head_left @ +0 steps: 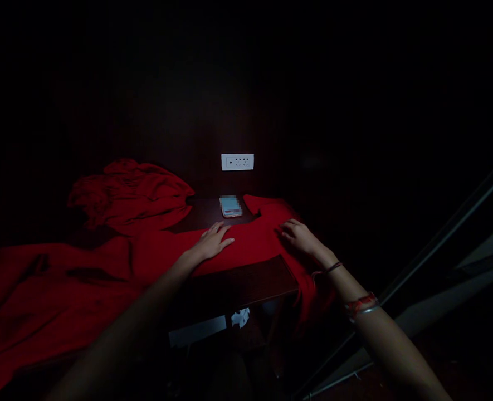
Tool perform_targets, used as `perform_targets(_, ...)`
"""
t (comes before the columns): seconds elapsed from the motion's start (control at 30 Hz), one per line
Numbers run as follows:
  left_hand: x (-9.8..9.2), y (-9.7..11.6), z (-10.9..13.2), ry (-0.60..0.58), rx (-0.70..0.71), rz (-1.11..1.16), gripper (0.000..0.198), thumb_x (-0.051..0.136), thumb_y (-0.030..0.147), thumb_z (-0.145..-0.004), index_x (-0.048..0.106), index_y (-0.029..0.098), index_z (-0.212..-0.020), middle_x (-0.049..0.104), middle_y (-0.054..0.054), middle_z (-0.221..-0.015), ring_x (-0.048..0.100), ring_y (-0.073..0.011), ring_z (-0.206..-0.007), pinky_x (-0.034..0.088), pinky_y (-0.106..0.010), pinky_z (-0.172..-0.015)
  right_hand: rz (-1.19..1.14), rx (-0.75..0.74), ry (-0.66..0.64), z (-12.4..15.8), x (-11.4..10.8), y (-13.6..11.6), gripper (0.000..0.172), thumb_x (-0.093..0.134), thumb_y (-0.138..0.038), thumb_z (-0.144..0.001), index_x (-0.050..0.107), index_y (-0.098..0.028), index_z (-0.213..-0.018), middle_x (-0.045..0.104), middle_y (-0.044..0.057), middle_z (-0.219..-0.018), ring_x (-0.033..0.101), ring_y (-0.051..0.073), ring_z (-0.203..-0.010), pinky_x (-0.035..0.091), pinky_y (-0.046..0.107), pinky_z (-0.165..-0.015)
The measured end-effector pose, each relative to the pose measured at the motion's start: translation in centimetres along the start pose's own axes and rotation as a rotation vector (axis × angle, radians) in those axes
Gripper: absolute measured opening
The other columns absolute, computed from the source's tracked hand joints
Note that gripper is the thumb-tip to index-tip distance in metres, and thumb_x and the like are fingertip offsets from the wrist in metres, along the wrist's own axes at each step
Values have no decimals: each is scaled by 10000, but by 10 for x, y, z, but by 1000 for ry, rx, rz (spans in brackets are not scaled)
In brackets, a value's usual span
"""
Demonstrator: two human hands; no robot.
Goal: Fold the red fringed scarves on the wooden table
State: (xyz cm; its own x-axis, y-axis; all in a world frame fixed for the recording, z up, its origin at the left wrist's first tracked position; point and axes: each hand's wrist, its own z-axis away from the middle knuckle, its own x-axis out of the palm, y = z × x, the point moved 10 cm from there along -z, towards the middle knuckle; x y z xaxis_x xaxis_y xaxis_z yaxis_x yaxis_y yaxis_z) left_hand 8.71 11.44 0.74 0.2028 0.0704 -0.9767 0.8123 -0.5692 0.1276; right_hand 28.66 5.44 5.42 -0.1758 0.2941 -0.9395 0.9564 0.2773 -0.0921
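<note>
Red cloth (246,245) lies spread over a dark wooden table (250,289), with one part hanging past the right edge. My left hand (215,240) rests flat on the cloth near its middle, fingers stretched out and apart. Toward the table's right end, my right hand (300,235) lies on the same cloth with its fingers bent a little, nothing visibly gripped. More red fabric (54,289) falls in loose folds to the left. What lies beneath the cloth is hidden.
A bunched heap of red fabric (137,195) sits at the back left. Behind the cloth lies a phone (230,206) with a lit screen. A white socket panel (238,162) is on the dark wall. Pale crumpled material (240,317) shows below the table; a slanting edge (447,217) runs along the right.
</note>
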Motion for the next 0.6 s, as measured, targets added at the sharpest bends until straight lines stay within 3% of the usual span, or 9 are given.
perform_targets(0.07,22,1,0,-52,-23,11,602,232,535,-786,249,177,-1270,213,-113,-1334,184,-234,-1215,202,-393,-951,-64,-51,-79,9,14,3,254,412,-169,-781,559,-152,-988,558,75,-973,514,131,-853,377,212,-769)
perform_targets(0.17,37,-1,2,-123,4,0,592,203,545,-786,246,214,-1276,196,-83,-1347,146,-219,-1229,142,-422,-968,-41,51,-102,32,22,24,267,373,-150,-796,568,-149,-979,571,81,-964,527,135,-859,377,208,-759)
perform_targets(0.37,42,-18,0,-217,-21,-29,576,202,536,-785,186,261,-1291,112,-53,-1366,102,-229,-1237,127,-449,-964,115,253,-101,58,21,46,297,319,-143,-823,548,-152,-1012,570,85,-967,539,124,-843,365,184,-742)
perform_targets(0.6,36,-13,-1,-117,19,-86,537,236,483,-799,264,230,-1271,208,-85,-1342,160,-234,-1225,169,-443,-953,357,138,-145,47,12,26,291,322,-180,-838,551,-189,-1016,570,78,-965,504,141,-906,344,218,-771)
